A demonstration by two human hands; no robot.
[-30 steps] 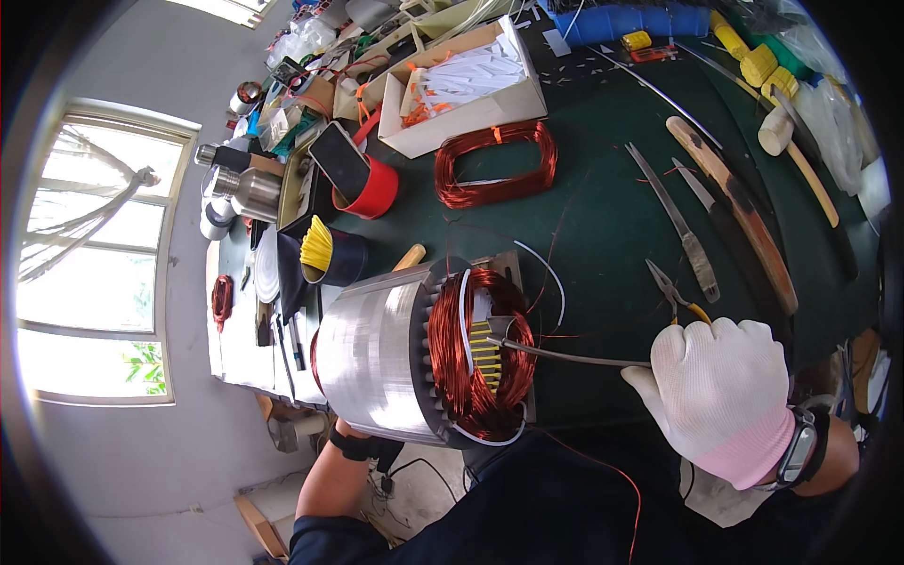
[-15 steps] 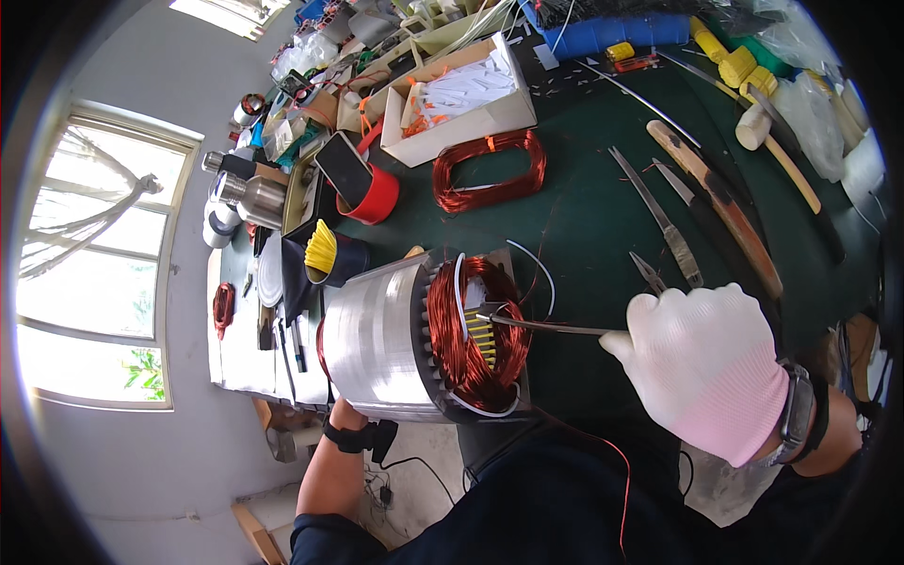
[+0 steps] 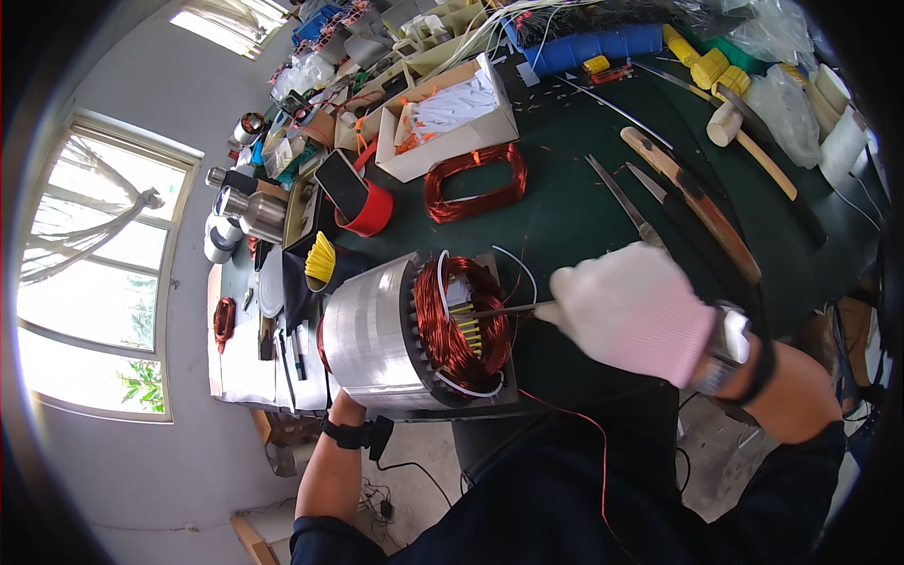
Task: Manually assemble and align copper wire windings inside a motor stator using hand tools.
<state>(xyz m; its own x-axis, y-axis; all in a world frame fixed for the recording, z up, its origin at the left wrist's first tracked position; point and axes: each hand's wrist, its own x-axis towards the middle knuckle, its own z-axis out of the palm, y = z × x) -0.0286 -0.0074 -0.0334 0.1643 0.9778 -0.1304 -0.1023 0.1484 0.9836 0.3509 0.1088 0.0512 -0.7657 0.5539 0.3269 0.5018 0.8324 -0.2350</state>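
Note:
A metal motor stator (image 3: 369, 330) lies on its side at the bench's front edge. Red-brown copper windings (image 3: 431, 325) bulge from its right end, with yellow strips (image 3: 467, 331) showing in the opening and white sleeving (image 3: 527, 268) looping out. My right hand (image 3: 629, 306), in a white and pink glove, is closed on a thin metal rod tool (image 3: 516, 310). The tool's far end reaches into the opening among the windings. My left hand (image 3: 347, 411) is at the stator's lower left; its fingers are hidden behind the stator.
Beyond the stator lie a loose copper coil (image 3: 476, 184) and a cardboard box (image 3: 447, 151) of white strips. A phone rests in a red holder (image 3: 369, 209) beside a dark cup of yellow strips (image 3: 325, 262). Pointed tools, a wooden bar (image 3: 692, 202) and a mallet (image 3: 753, 146) lie at right.
My right hand has moved left toward the stator, pushing the rod tool deeper into the winding opening. The whole view has shifted slightly. My left arm stays by the stator.

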